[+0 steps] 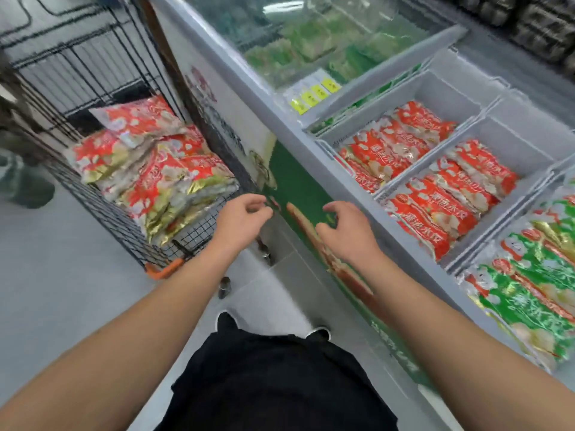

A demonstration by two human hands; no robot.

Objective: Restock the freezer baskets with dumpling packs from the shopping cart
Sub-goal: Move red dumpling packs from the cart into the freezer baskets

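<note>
- Roughly level, left hand [241, 217] and right hand [345, 227] hovered in the gap between cart [93, 73] and freezer [280, 119] front, fingers loosely curled, holding nothing.
- Cart held a heap of red dumpling packs [155, 169].
- Freezer baskets [451, 94] held red packs [435, 181], part filled; nearest held green packs [529, 290].

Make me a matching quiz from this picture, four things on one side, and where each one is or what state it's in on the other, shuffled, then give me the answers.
Things:
1. red dumpling packs
2. green dumpling packs
3. left hand
4. yellow price tags

Places or states:
A. on the freezer rim beside the glass lid
B. heaped in the wire shopping cart
C. empty, fingers loosely curled, between cart and freezer
D. in the nearest freezer basket, far right

Pairs: 1-B, 2-D, 3-C, 4-A
</note>
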